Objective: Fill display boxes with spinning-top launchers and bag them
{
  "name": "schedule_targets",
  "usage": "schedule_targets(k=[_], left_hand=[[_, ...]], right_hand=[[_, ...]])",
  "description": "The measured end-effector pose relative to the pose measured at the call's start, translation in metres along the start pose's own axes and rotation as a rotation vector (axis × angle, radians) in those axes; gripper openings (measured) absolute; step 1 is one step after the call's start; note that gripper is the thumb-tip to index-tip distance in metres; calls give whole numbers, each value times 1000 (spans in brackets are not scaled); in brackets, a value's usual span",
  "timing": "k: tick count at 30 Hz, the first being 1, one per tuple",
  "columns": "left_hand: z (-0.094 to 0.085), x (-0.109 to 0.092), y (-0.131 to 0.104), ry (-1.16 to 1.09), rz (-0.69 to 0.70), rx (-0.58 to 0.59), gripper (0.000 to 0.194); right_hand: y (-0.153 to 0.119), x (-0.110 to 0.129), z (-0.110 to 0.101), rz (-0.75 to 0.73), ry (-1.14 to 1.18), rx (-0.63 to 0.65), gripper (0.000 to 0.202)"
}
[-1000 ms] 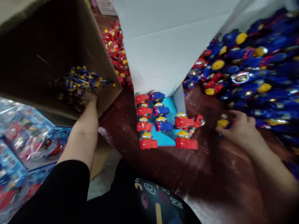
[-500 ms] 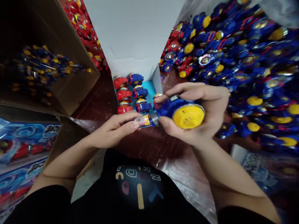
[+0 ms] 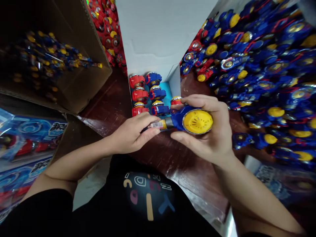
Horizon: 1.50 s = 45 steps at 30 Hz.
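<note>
In front of my chest is a blue toy with a round yellow slotted face (image 3: 198,121) and a grey collar at its left end. My right hand (image 3: 214,131) curls round it, fingers along the top edge, thumb below and slightly apart from it. A small labelled tube (image 3: 158,124), yellow at its right end, meets the grey collar. My left hand (image 3: 138,131) pinches this tube between thumb and fingers. Just beyond, a white box (image 3: 175,82) with a light blue bottom holds red toys (image 3: 140,95) on the left, blue toys (image 3: 157,93) beside them and another red toy (image 3: 176,100) at right.
Many blue toys (image 3: 274,82) with yellow discs are heaped at right, with red ones (image 3: 108,29) behind the box. A cardboard carton (image 3: 96,85) at left contains small yellow-and-blue pieces. Printed blue packages (image 3: 34,138) stand at lower left, on the reddish-brown table side.
The view has shifted, so the box and heaps appear further right. My right thumb has moved away from the toy's lower edge, and the yellow face shows more clearly. Both hands keep their holds.
</note>
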<state>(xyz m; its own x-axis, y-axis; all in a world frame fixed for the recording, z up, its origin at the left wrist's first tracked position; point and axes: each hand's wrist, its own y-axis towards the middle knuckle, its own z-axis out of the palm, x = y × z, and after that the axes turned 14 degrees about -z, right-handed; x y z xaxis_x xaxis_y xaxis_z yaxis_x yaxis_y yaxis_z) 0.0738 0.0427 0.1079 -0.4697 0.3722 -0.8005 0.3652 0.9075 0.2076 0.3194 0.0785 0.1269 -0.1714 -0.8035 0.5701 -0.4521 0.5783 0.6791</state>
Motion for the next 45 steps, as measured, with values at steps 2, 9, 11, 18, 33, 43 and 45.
schedule_targets(k=[2,9,11,18,33,43,45], left_hand=[[-6,-13,-2,-227,-175,173,25],[21,-20,-20,-712,-429,399,62],[26,-9,-21,-421,-304,165,53],[-10,-17,-16,-166,-198,190,45],[23,67,-43,491,6,-103,54],[28,65,-41,453,30,-151,52],[30,63,-41,413,37,-153,52]], right_hand=[[2,2,-5,-77,-23,-11,55],[15,19,-16,-210,-26,122,46],[13,23,-12,-108,-108,112,44],[-3,22,-38,-31,-63,306,98],[-30,-6,-24,-287,-602,624,42],[-13,-34,-3,-174,-385,613,43],[-17,-37,2,-186,-425,589,43]])
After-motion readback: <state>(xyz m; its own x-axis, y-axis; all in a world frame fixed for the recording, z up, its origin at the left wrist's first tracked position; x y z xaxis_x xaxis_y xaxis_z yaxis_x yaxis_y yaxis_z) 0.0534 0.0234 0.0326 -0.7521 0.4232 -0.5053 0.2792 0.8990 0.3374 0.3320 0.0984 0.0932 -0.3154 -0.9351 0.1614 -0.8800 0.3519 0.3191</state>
